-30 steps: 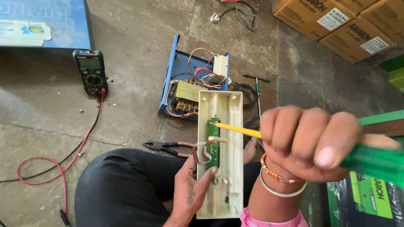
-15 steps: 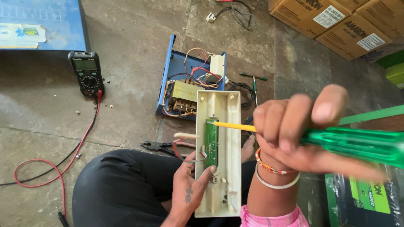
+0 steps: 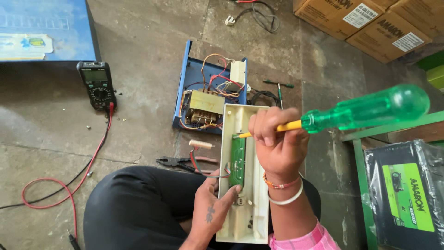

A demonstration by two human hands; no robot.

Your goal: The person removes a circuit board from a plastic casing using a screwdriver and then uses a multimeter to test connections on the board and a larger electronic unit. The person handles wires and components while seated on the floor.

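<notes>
A long cream plastic casing lies open on my lap, with a narrow green circuit board inside it. My left hand steadies the casing from the left, fingertips on the board's lower end. My right hand pinches the yellow shaft of a screwdriver with a big translucent green handle; its tip touches the top of the board. The handle sticks out free to the right.
On the stone floor beyond stand an open blue chassis with transformer and wires, pliers, a black multimeter with red lead, a small screwdriver, cardboard boxes, and a black battery on a green rack.
My right hand has slid down from the green handle onto the yellow shaft near the tip. The handle now points up to the right. The left hand stays on the casing.
</notes>
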